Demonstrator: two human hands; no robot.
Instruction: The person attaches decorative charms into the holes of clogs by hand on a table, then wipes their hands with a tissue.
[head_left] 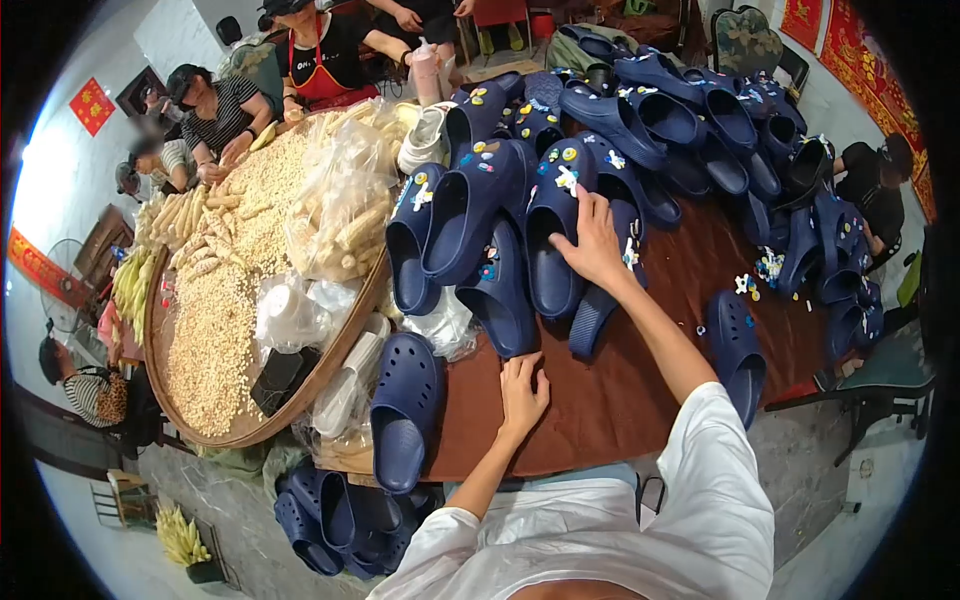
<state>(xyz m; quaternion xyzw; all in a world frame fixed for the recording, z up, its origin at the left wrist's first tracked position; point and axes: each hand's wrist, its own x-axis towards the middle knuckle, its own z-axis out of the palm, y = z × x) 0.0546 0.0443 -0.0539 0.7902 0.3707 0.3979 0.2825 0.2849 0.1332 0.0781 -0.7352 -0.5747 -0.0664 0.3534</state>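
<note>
Right hand (pixel 592 242) spread at decorated clog (pixel 552 280); left hand (pixel 522 395) near neighbouring clog (pixel 506 312), grip unclear. Likely light, flexible foam; hold by heel rim.

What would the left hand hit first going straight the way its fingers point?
The left hand would likely meet the navy clog just ahead, heel end first; the fingertips may be touching it, depth unclear.
</note>
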